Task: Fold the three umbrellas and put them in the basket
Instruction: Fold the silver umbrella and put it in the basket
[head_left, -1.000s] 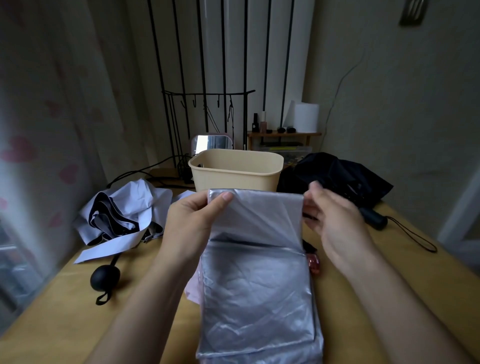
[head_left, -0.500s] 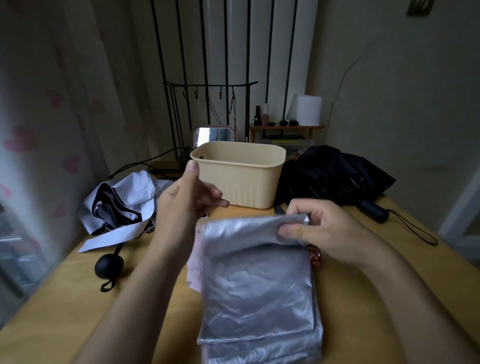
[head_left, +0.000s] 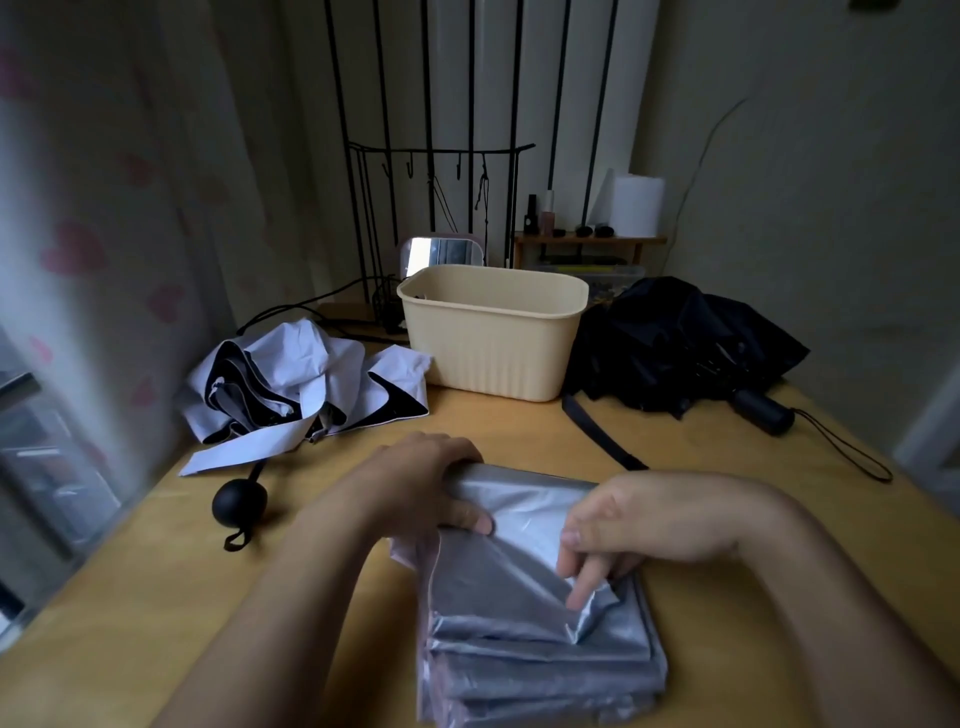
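Observation:
A silver umbrella (head_left: 524, 613) lies in flat pleats on the wooden table (head_left: 130, 597) right in front of me. My left hand (head_left: 421, 483) grips its far left edge, thumb on top of the fabric. My right hand (head_left: 639, 525) rests on the right side and pinches a fold of the silver cloth with thumb and forefinger. Behind stands a cream plastic basket (head_left: 493, 358), nothing showing above its rim. A white and black umbrella (head_left: 291, 384) lies crumpled to its left, its round black handle (head_left: 240, 503) nearer me. A black umbrella (head_left: 675, 348) lies bundled to the basket's right.
A black strap (head_left: 602, 434) runs across the table between the basket and my hands, and a wrist cord (head_left: 852, 452) trails from the black umbrella's handle. A mirror (head_left: 441, 254), a black wire rack (head_left: 431, 208) and a small shelf (head_left: 587, 241) stand at the back. A curtain (head_left: 104, 208) hangs on the left.
My left hand came down from the air onto the umbrella's far left edge. My right hand slid nearer me and took a fold of the cloth. The raised flap now lies folded down.

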